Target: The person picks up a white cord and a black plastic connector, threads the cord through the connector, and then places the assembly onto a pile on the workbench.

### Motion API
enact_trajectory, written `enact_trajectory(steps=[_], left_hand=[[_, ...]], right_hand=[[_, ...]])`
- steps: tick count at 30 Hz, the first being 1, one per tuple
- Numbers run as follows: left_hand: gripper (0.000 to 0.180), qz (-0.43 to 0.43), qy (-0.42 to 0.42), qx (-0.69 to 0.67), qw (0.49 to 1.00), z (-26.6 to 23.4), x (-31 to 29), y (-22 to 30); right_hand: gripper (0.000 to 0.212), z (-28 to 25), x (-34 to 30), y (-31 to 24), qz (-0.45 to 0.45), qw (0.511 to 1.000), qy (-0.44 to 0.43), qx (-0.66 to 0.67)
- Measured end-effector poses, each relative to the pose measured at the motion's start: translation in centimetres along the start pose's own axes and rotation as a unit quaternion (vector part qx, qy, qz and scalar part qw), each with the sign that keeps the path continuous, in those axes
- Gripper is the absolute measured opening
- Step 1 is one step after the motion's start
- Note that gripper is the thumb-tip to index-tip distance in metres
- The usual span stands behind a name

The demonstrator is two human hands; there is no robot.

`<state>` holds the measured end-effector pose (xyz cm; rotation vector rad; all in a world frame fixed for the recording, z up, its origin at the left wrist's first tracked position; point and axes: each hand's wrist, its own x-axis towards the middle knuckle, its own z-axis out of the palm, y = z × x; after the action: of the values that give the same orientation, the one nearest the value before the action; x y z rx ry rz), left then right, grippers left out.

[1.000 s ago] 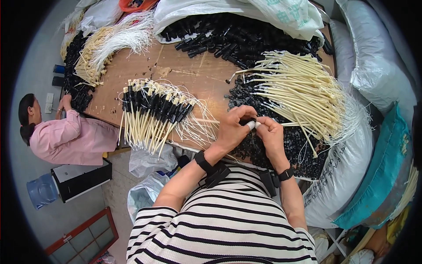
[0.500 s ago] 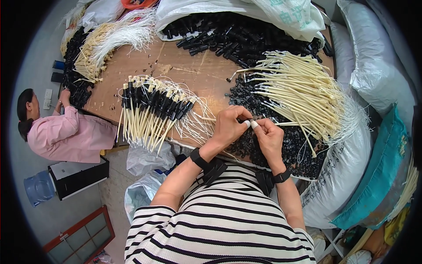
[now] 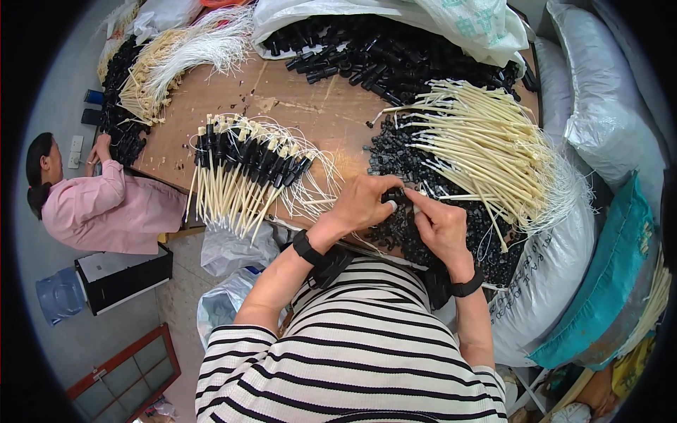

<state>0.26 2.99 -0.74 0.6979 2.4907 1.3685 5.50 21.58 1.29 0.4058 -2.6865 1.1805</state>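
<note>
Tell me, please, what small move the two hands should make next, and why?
Probably lay the piece pinched between the left hand and right hand onto the finished bundle on the left, since cream sticks with black caps already lie there in a row.

Bare tabletop (image 3: 310,106) ahead — flanked by assembled bundle (image 3: 247,169), cream sticks (image 3: 486,148)

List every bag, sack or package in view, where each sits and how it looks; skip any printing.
White woven sack: top of the table, open, green printing.
White printed sack: right of the person, bulging, dark printing.
Silver-grey bag: far right, puffy.
Teal bag: lower right, flat.
Clear plastic bags: on the floor below the table edge, crumpled.
</note>
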Motion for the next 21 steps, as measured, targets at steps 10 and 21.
enact_trajectory(steps=[10,21], left_hand=[[0.03,0.022,0.053,-0.163,0.985,0.1,0.6,0.1],[0.038,0.046,0.061,0.02,0.997,-0.3,1.0,2.0]], right_hand=[[0.017,1.1,0.0,0.7,-0.02,0.995,0.083,-0.051],[0.017,0.7,-0.7,0.9,0.081,0.995,0.018,0.057]])
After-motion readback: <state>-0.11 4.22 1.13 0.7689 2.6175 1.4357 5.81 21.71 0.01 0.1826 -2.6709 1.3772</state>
